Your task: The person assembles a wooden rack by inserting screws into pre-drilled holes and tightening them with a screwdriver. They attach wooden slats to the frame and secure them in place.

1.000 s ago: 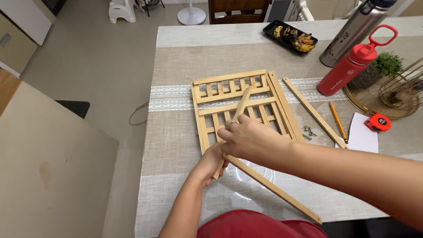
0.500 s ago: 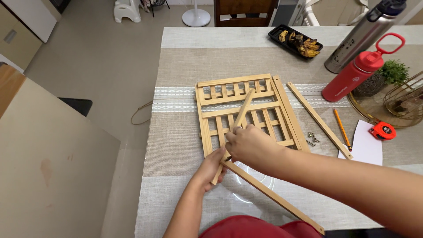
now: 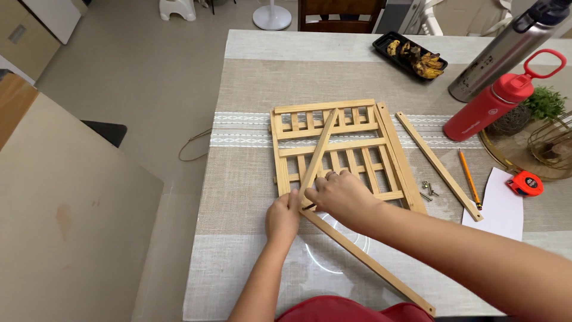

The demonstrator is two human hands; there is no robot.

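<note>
Head view, looking down on the table [image 3: 250,179]. Both hands meet just off the near left corner of the slatted frame [image 3: 342,149], which lies flat mid-table. Left hand [image 3: 282,217] is pinched on the lower end of a short bar [image 3: 319,152] that runs up across the frame toward its far edge. Right hand [image 3: 339,197] is curled over the same joint, fingers closed on something small and dark there; what it is cannot be told. From that joint a long bar [image 3: 366,256] slants off to the near right, its end almost at the table's near edge.

Right of the frame, a loose bar [image 3: 438,166] lies apart from it, with screws [image 3: 428,189] in the gap between. Beyond that bar, a pencil [image 3: 468,177], white paper [image 3: 500,206] and a red tape measure [image 3: 525,182] near the right edge. Red bottle [image 3: 500,101] and steel flask [image 3: 506,50] crowd the far right corner; a black tray [image 3: 381,43] sits at the far edge.

Bare cloth on the frame's left, up to the left edge, and a wide strip beyond the frame.
</note>
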